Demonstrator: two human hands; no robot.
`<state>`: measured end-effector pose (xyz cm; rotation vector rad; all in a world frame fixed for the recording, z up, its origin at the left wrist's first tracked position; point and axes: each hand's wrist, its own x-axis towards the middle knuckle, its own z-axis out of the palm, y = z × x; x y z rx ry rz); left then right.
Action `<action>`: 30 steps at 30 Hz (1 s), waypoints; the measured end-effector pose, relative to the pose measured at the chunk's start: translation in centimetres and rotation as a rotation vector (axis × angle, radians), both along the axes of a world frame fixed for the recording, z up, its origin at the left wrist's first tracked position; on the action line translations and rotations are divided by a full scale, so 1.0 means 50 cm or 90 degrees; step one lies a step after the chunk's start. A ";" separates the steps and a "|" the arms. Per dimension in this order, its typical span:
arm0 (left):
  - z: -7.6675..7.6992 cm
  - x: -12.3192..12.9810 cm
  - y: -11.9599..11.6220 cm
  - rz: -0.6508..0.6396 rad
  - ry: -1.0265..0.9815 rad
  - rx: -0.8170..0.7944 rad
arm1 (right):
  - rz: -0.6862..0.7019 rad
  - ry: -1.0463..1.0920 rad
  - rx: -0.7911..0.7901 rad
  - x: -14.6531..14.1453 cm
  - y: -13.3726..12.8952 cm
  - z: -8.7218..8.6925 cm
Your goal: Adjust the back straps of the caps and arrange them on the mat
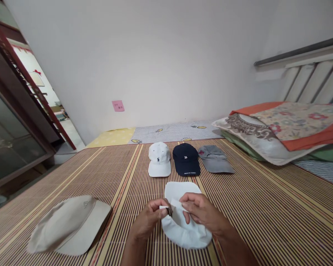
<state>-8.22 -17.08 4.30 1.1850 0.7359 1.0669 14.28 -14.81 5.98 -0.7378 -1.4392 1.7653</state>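
A white baseball cap [187,236] lies on the striped mat in front of me, its brim [180,189] pointing away. My left hand [150,218] is closed, thumb and fingers pinching the cap's back strap beside a dark metal buckle [169,211]. Between the thumb and fingers of my right hand [199,210] is the white strap end [177,204]. Whether that strap runs through the buckle I cannot tell. A beige cap [69,225] rests to the left, brim toward the right.
Beyond my hands stand a white cap [159,159], a navy cap [185,159] and a grey cap [215,159] in a row on the mat [122,184]. Folded bedding [291,129] lies at the right by a radiator [316,79]. A pink note [118,106] sticks to the wall.
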 end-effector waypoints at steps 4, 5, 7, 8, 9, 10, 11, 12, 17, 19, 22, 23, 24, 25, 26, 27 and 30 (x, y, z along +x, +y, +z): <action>-0.003 -0.001 -0.002 0.003 -0.017 -0.016 | 0.022 -0.027 0.016 -0.013 0.000 -0.005; -0.004 -0.001 -0.002 0.002 -0.020 -0.015 | 0.025 -0.030 0.019 -0.015 0.000 -0.007; -0.006 -0.003 -0.001 -0.001 -0.024 -0.015 | 0.031 -0.033 0.021 -0.017 0.001 -0.009; -0.007 -0.003 -0.001 -0.002 -0.024 -0.014 | 0.033 -0.033 0.021 -0.017 0.001 -0.011; -0.008 -0.004 0.000 -0.003 -0.025 -0.014 | 0.033 -0.033 0.021 -0.017 0.001 -0.012; -0.009 -0.004 0.000 -0.003 -0.026 -0.014 | 0.035 -0.036 0.019 -0.017 0.002 -0.013; -0.010 -0.004 0.001 -0.004 -0.028 -0.014 | 0.037 -0.040 0.018 -0.016 0.001 -0.013; -0.010 -0.003 0.001 -0.004 -0.031 -0.014 | 0.039 -0.043 0.017 -0.016 0.001 -0.014; -0.007 0.004 -0.001 -0.003 -0.038 -0.022 | 0.047 -0.062 0.018 -0.019 -0.004 -0.012; -0.006 0.006 -0.002 -0.006 -0.041 -0.029 | 0.051 -0.066 0.020 -0.021 -0.004 -0.012; -0.004 0.008 -0.004 0.001 -0.049 -0.043 | 0.044 -0.060 0.030 -0.021 -0.002 -0.015; -0.003 0.008 -0.005 0.004 -0.052 -0.049 | 0.036 -0.059 0.034 -0.020 0.000 -0.016; -0.002 0.008 -0.005 0.008 -0.052 -0.055 | 0.027 -0.058 0.036 -0.018 0.001 -0.018; -0.001 0.009 -0.005 0.009 -0.051 -0.060 | 0.019 -0.058 0.038 -0.016 0.002 -0.019; -0.001 0.009 -0.005 0.010 -0.048 -0.061 | 0.011 -0.059 0.040 -0.014 0.002 -0.021; 0.000 0.009 -0.005 0.009 -0.044 -0.062 | 0.004 -0.060 0.044 -0.012 0.002 -0.021; 0.000 0.010 -0.006 0.011 -0.035 -0.066 | -0.009 -0.067 0.063 -0.010 0.000 -0.019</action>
